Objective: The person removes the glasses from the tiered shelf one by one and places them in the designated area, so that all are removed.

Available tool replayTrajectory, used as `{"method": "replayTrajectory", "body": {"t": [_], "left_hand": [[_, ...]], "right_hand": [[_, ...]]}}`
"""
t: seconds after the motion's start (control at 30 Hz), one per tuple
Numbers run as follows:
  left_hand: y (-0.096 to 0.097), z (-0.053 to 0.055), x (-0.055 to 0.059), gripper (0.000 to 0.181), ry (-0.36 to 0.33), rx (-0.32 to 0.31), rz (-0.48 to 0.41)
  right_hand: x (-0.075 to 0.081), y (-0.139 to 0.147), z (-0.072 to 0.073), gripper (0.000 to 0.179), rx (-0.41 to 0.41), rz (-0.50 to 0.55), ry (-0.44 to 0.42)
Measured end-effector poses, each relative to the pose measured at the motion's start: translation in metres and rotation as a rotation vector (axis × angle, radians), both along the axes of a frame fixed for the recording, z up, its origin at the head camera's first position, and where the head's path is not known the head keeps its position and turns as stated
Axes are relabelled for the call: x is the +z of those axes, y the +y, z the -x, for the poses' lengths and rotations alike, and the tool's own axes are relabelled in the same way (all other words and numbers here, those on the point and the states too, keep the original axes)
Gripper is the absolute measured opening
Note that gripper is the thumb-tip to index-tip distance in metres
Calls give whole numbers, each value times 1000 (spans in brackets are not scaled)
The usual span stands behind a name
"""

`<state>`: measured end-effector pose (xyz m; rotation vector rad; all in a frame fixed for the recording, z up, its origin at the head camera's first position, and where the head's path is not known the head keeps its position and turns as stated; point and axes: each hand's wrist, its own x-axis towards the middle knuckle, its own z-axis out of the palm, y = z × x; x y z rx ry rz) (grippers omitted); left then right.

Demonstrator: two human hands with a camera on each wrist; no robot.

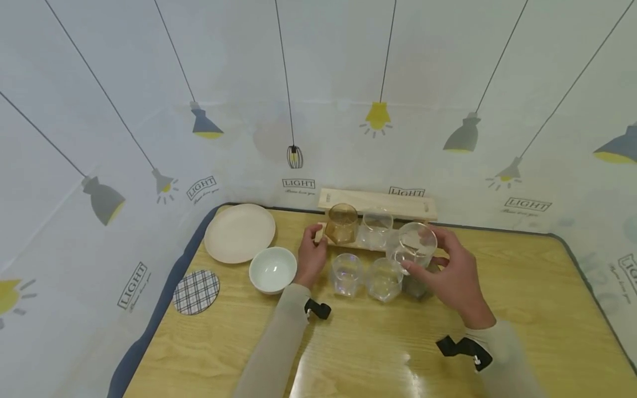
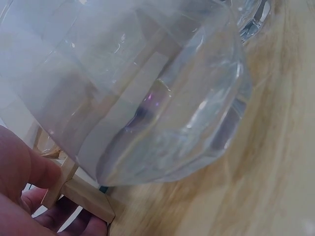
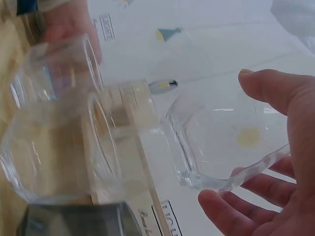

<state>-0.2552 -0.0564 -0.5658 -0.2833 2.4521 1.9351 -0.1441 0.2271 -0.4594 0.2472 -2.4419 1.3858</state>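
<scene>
My right hand (image 1: pixel 455 271) holds a clear drinking glass (image 1: pixel 412 249) between thumb and fingers, tilted above the right end of a low wooden stand (image 1: pixel 365 243). In the left wrist view, my left hand (image 2: pixel 22 182) pinches the stand's wooden end (image 2: pixel 88 196), thumb above and fingers below. An amber glass (image 1: pixel 342 224) and a clear glass (image 1: pixel 377 226) stand on the wood. In front are an iridescent glass (image 1: pixel 346 275), a faintly tinted glass (image 1: pixel 384 279) and a dark grey glass (image 1: pixel 417 286), the last partly hidden behind my right hand.
A white bowl (image 1: pixel 272 270) stands just left of my left hand. Beyond it are a cream plate (image 1: pixel 240 233) and a round checked coaster (image 1: pixel 196 292). A long wooden board (image 1: pixel 378 203) lies behind the stand, against the printed wall covering (image 1: pixel 338 127).
</scene>
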Motion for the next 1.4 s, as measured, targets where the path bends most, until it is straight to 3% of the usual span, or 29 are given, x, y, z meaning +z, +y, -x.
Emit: {"method": "replayTrajectory", "body": {"t": [0.33, 0.6, 0.97, 1.4], "left_hand": [[0, -1, -1, 39, 7, -13, 0], [0, 0, 0, 39, 16, -21, -14], [1, -1, -3, 39, 38, -33, -6], [-3, -2, -4, 38, 56, -52, 17]], "right_hand": [[-14, -31, -26, 82, 159, -41, 57], [-37, -53, -39, 79, 297, 12, 16], [-67, -73, -50, 77, 359, -4, -153], [-89, -86, -47, 77, 420, 67, -229]]}}
